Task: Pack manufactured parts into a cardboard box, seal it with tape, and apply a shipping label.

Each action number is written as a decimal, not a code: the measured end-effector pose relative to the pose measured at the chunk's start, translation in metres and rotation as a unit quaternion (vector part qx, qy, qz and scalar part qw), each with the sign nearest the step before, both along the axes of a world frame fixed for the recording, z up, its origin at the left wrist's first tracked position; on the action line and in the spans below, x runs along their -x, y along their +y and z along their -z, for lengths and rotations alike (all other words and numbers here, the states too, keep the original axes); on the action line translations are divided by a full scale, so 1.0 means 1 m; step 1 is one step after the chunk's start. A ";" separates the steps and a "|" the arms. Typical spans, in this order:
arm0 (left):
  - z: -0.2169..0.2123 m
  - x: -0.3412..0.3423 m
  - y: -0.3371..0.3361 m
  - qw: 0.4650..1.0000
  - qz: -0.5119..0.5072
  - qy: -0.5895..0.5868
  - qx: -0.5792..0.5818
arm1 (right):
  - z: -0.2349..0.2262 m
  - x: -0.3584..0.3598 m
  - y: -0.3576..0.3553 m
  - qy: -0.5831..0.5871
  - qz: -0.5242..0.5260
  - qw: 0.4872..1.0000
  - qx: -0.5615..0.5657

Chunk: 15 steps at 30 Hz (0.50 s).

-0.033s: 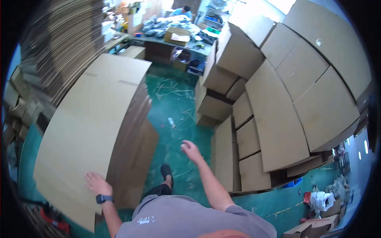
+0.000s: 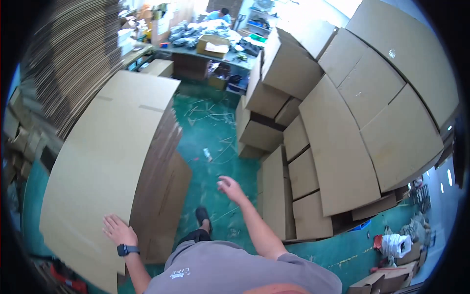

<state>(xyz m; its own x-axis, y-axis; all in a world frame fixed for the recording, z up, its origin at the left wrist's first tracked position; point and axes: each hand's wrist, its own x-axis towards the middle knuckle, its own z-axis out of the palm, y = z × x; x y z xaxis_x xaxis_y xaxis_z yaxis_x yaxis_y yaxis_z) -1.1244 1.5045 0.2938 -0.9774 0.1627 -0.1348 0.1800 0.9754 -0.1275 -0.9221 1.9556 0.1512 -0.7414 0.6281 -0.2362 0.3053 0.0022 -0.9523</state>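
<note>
My left hand (image 2: pixel 120 231), with a dark watch on the wrist, lies with fingers spread on the top sheet of a stack of flat cardboard (image 2: pixel 98 157) at my left. The sheets are long and brown, and their layered edges face the aisle. Out over the green floor, my right hand (image 2: pixel 231 189) hangs in the air, touching neither the stack nor the boxes. Its fingers are bent inward, and a small pale spot shows at the fingertips, too small to name.
Large closed cartons (image 2: pixel 338 147) are piled high on my right. A tall stack of flattened cardboard (image 2: pixel 73 54) rises at the far left. The green floor (image 2: pixel 215 127) between carries scraps. A person (image 2: pixel 218 15) is at a cluttered table (image 2: pixel 188 50) beyond.
The view has shifted slightly, so the stack, cartons and table sit a little further left. My left hand stays on the cardboard; my right hand still hangs over the floor.
</note>
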 end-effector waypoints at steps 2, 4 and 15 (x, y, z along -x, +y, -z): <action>-0.013 0.037 0.074 0.998 0.022 0.033 -0.052 | -0.007 0.022 0.031 -0.039 -0.039 0.994 0.097; -0.009 0.072 0.183 0.972 0.136 -0.029 -0.189 | -0.027 0.040 0.078 -0.130 -0.071 0.973 0.176; -0.002 0.266 0.674 0.769 0.555 -0.156 -0.275 | -0.354 0.144 0.517 -0.085 0.039 0.958 -0.272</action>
<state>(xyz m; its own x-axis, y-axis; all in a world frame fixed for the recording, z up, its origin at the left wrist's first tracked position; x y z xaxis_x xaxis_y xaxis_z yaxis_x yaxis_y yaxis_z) -1.3902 2.1784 0.2953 -0.1283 0.9903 0.0536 0.8792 0.0886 0.4682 -1.0664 2.4727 0.5050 -0.6674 0.7442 0.0290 0.4751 0.4554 -0.7529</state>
